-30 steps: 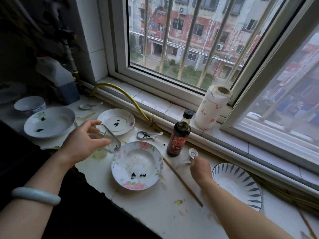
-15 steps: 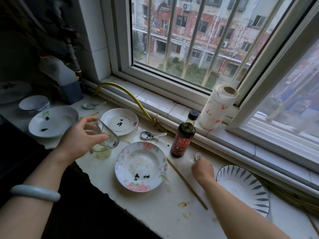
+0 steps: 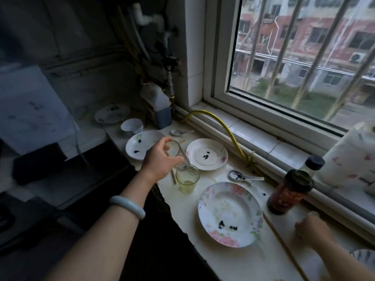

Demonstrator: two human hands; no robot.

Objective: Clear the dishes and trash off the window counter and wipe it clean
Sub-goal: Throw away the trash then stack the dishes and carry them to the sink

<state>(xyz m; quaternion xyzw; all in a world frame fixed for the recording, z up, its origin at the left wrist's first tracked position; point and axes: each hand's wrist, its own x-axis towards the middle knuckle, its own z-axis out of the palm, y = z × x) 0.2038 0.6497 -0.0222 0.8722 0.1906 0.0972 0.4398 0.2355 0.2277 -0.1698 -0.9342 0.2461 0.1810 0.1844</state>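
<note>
The left hand [image 3: 160, 161] gripped a tilted glass [image 3: 179, 152] over a cup [image 3: 187, 179]; the right hand [image 3: 312, 230] was curled, its grip too blurred to tell.

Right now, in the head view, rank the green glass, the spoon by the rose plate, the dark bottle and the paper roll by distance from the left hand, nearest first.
From the left hand:
1. green glass, right beside it, lower right.
2. spoon, to the right, mid-counter.
3. dark bottle, farther right, by the sill.
4. paper roll, far right on the sill.
</note>
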